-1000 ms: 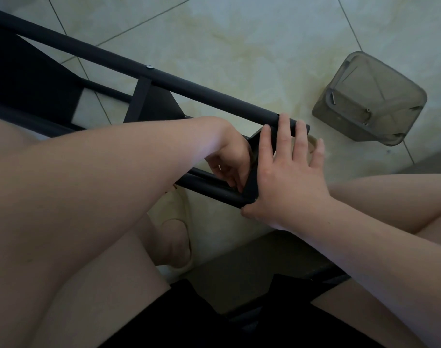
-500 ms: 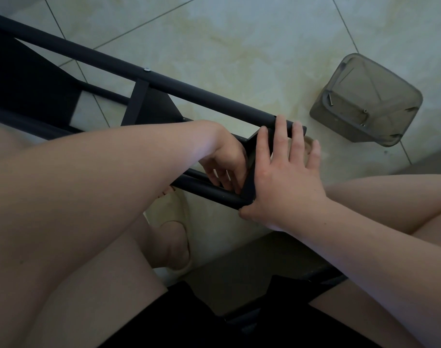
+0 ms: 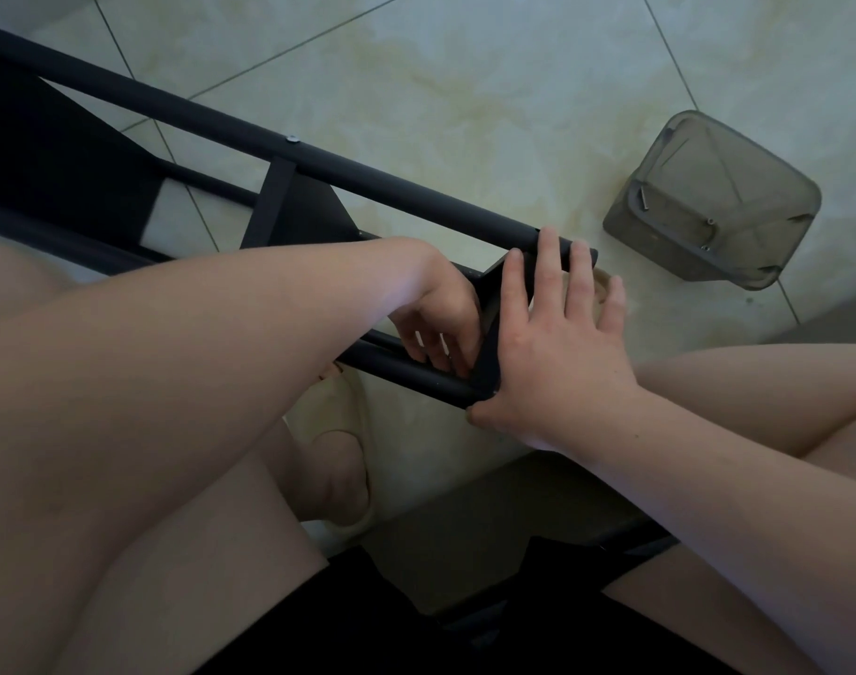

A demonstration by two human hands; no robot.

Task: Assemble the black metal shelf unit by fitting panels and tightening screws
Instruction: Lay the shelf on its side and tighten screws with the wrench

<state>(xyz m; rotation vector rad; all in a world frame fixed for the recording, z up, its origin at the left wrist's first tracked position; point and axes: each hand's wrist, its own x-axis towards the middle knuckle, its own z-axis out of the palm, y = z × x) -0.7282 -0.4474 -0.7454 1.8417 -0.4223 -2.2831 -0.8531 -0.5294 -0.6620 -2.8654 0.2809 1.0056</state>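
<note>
Pale marbled floor tiles (image 3: 465,90) lie beneath a seated person's bare knees. Nearest, the right hand (image 3: 552,343) stays pressed flat, fingers straight, against the end panel (image 3: 492,285) of the black shelf frame (image 3: 367,180), which runs diagonally in from the upper left. Its fingertips reach the upper tube. Just beside it, the left hand (image 3: 440,324) curls its fingers at the lower tube (image 3: 406,370), slightly lower than a second ago; whether it pinches anything cannot be told. Farther right, a grey translucent container (image 3: 713,202) lies tipped, with screws (image 3: 643,199) inside.
</note>
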